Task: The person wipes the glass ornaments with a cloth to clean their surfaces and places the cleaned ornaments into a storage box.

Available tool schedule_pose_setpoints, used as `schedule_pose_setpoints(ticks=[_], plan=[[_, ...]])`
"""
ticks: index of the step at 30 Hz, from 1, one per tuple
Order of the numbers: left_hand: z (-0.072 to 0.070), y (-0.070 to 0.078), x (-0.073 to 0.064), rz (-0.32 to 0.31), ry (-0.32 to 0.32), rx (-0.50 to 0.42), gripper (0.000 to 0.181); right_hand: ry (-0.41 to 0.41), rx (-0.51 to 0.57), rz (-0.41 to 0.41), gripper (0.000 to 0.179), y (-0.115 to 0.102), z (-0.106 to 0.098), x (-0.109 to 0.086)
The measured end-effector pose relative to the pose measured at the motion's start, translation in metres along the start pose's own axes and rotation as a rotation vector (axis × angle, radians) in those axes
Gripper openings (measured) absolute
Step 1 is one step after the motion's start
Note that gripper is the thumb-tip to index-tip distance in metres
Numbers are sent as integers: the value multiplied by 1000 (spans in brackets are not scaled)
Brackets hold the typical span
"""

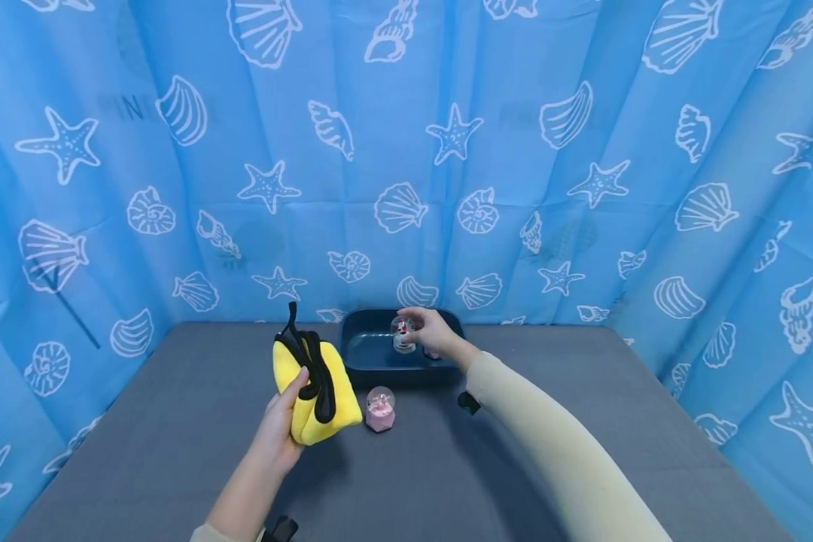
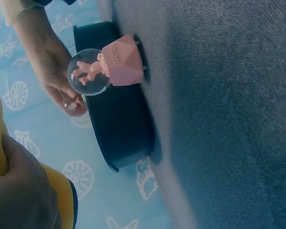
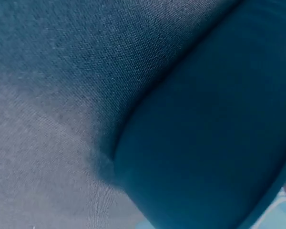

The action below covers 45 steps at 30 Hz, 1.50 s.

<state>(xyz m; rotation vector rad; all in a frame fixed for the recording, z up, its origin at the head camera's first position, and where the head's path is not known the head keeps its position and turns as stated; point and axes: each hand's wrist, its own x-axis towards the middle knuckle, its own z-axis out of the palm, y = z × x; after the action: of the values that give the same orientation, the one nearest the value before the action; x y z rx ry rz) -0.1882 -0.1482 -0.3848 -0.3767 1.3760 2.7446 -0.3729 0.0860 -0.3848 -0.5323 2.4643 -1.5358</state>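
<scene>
Right hand (image 1: 439,333) has a pinchy grip on the little snow globe (image 1: 402,342) over the dark tray (image 1: 379,378), left hand (image 1: 284,423) clutches soft yellow cloth (image 1: 342,391), and since globes are probably slick and breakable, I'd hold it low down.

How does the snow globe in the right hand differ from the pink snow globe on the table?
The held snow globe is gripped by the right hand at the tray; the pink snow globe stands on the table, on the tray's near side.
The held snow globe contains a red-and-white figure; the pink snow globe contains a pink one.
The held snow globe's base looks pale; the pink snow globe's is pink and faceted.
Both have clear, round domes.
</scene>
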Motion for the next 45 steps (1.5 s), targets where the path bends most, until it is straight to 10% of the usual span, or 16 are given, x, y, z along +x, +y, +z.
schedule_pose_setpoints(ticks=[22, 45], plan=[[-2, -3, -9, -9, -10, 13, 46, 80, -153, 129, 53, 8, 11, 1], [-5, 5, -6, -43, -36, -71, 48, 161, 133, 165, 52, -25, -9, -33]])
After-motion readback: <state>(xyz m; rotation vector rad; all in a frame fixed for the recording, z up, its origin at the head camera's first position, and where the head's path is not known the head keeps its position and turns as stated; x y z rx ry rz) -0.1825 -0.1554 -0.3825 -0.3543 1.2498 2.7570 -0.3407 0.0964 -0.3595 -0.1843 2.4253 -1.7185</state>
